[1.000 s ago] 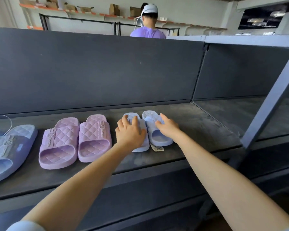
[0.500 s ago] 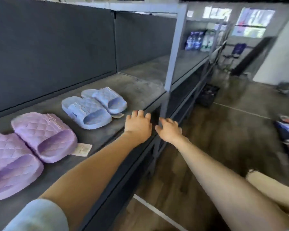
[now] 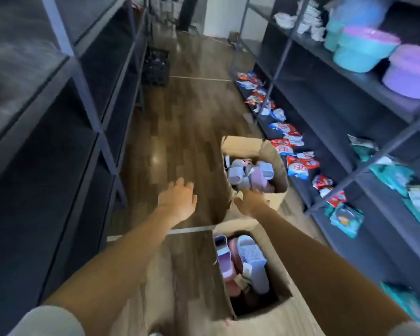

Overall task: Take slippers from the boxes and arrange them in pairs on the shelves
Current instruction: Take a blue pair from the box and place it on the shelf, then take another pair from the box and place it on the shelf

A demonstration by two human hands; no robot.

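Item: slippers (image 3: 250, 173), lilac, pink and pale blue, heaped loose in the far box (image 3: 275, 166); more slippers (image 3: 251, 260) in the near box (image 3: 260, 318); both cartons stand open on the floor (image 3: 187, 132) of the aisle. Left hand (image 3: 177, 202): fingers spread and relaxed, empty, over bare floor beside the far box. Right hand (image 3: 250, 202): fingers extended, empty, at that box's near rim. Shelves (image 3: 58, 76): on the left, dark. Step judged: reaching for the next pair. Risk: colours lie jumbled, so two slippers grabbed at a glance may not match; a raised flap may snag the wrist and tip the carton
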